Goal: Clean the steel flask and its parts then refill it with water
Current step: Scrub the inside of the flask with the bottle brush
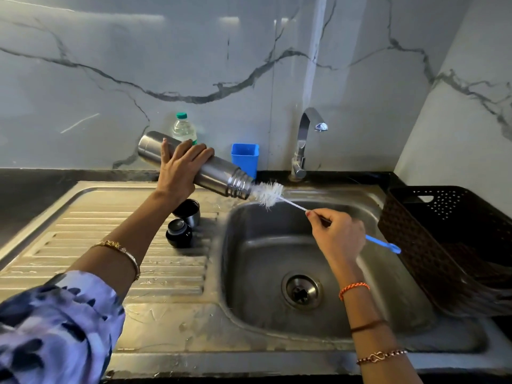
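Observation:
My left hand [181, 169] grips the steel flask [216, 173] around its middle and holds it tilted, its threaded mouth pointing down to the right over the sink's back rim. A bottle brush [268, 193] with white bristles sits right at the flask's mouth. My right hand [339, 234] pinches its wire stem, and the blue handle end [383, 244] sticks out behind the hand. Two dark flask parts stand on the drainboard below my left forearm: a cup-like cap [188, 211] and a rounded stopper [178, 232].
The steel sink basin [277, 261] with its drain [302, 291] lies below the brush. A tap [304, 139] stands behind, with no water running. A blue cup [245, 157] and a plastic water bottle [183, 128] stand at the wall. A dark woven basket [448, 245] sits at right.

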